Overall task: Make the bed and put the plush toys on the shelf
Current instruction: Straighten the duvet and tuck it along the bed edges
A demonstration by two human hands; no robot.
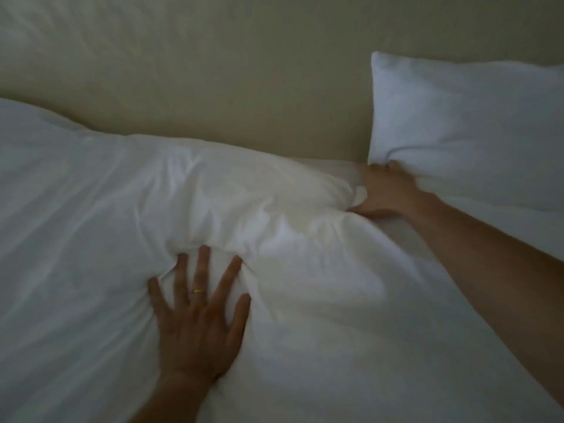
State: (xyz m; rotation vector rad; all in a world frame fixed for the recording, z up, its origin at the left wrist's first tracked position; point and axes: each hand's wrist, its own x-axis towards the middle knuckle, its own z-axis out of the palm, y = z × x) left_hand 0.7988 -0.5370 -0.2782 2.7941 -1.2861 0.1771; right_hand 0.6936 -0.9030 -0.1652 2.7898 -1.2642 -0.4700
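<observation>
A white duvet (100,209) lies crumpled across the bed, bunched up high toward the headboard. My left hand (198,315) presses flat on it with spread fingers, a ring on one finger. My right hand (387,193) reaches to the far edge of the duvet, its fingers curled around the lower left corner of a white pillow (470,126) that leans upright against the headboard. A strip of white sheet (329,166) shows between the duvet and the pillow. No plush toys or shelf are in view.
A beige padded headboard (229,80) runs across the top of the view behind the bedding. White bedding continues under my right forearm toward the right edge.
</observation>
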